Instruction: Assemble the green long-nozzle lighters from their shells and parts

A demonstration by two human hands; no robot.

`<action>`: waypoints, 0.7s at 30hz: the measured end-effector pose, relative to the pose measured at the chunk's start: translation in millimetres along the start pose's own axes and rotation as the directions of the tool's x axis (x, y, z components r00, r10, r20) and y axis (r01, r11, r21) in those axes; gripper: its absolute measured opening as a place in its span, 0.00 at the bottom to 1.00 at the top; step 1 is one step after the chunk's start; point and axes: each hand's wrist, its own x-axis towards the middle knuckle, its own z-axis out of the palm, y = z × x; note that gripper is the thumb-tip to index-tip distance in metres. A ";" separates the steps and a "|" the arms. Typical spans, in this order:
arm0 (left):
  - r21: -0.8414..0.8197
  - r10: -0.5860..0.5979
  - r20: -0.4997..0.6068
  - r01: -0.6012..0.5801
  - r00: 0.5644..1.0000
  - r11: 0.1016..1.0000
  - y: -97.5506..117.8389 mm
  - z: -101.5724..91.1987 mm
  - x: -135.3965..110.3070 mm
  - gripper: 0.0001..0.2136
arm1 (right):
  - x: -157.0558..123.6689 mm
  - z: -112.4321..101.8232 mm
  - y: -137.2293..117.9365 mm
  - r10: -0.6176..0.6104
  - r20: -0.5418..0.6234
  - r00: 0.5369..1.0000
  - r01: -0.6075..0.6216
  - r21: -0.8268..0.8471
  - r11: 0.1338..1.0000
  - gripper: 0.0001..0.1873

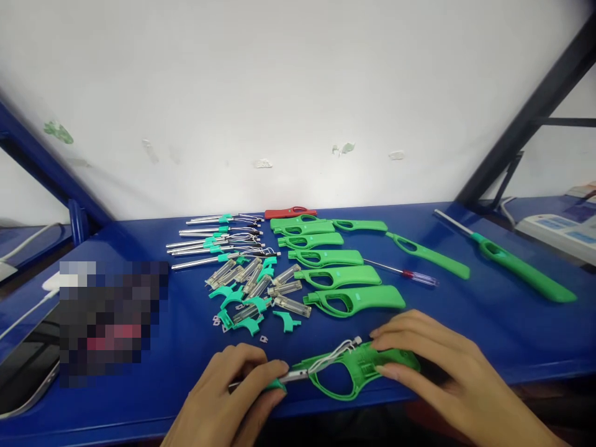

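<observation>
Near the table's front edge, my left hand pinches a lighter nozzle assembly, a metal tube with a teal collar. White wires run from the tube over an opened green lighter shell, whose hollow inside faces up. My right hand grips the wide handle end of this shell between thumb and fingers. The tube's inner end lies at the shell's narrow end, beside the trigger loop; whether it is seated there I cannot tell. Most of the tube is hidden by my left hand.
Behind my hands lie several green shells, clear fuel tanks, teal triggers and nozzle assemblies. A screwdriver and an assembled lighter lie right. A red shell touches the wall. A phone lies left.
</observation>
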 end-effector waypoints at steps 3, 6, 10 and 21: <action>0.044 0.044 0.052 -0.047 0.998 0.998 -3.0 1.6 -3.9 0.14 | -0.1 0.5 0.1 0.010 0.015 1.000 -0.010 0.002 1.000 0.10; 0.089 0.070 0.082 -0.077 0.994 0.993 -6.2 3.0 -8.7 0.18 | 0.8 0.1 -1.2 0.012 0.015 1.000 -0.012 0.008 1.000 0.09; 0.112 0.078 0.065 -0.085 0.995 0.990 -11.0 3.8 -12.9 0.20 | 2.8 -1.2 -3.1 0.007 0.003 1.000 -0.007 0.007 1.000 0.08; 0.089 -0.010 0.020 0.008 1.000 0.996 -0.1 2.1 -11.3 0.24 | 1.5 -1.2 -2.3 0.013 0.003 1.000 -0.013 -0.003 1.000 0.07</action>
